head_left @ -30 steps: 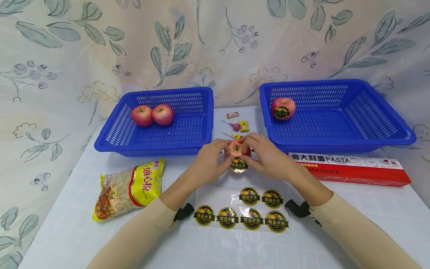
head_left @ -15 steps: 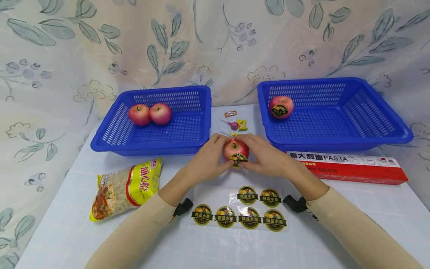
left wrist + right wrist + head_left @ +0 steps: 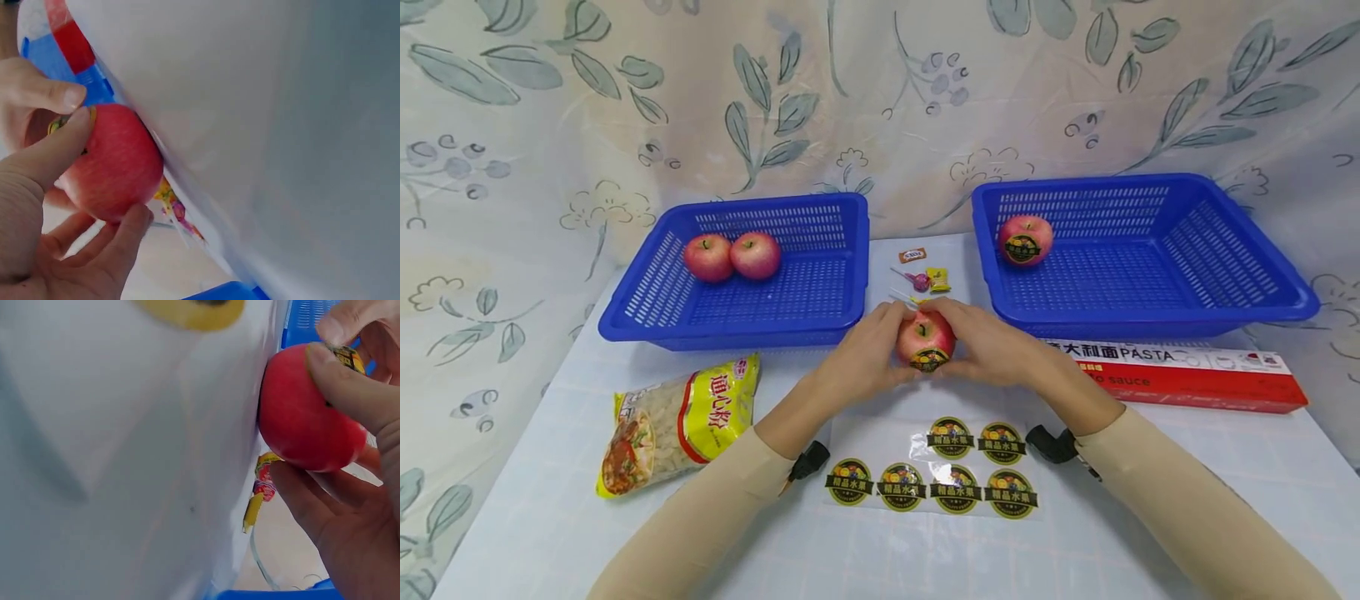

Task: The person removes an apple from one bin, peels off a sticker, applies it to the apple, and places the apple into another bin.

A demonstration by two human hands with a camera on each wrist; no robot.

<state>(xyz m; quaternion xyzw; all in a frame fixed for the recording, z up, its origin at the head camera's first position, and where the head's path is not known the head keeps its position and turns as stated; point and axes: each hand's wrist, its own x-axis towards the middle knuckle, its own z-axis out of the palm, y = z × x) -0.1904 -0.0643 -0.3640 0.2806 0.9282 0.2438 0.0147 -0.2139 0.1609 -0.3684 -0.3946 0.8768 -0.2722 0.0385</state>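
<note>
Head view: left hand (image 3: 868,354) and right hand (image 3: 988,343) grip one apple (image 3: 921,340) between them on the bench (image 3: 880,567), sticker (image 3: 928,360) on its near side. Uneven pressing over the curve could crease the sticker

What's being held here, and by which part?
The left grip and right grip hold an apple by its near side, at the sticker, and its far side.

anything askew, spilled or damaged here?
Nothing stands out. The held apple sits between the left hand and right hand, its sticker on the near side. The macaroni bag lies angled, with no visible spill.
</note>
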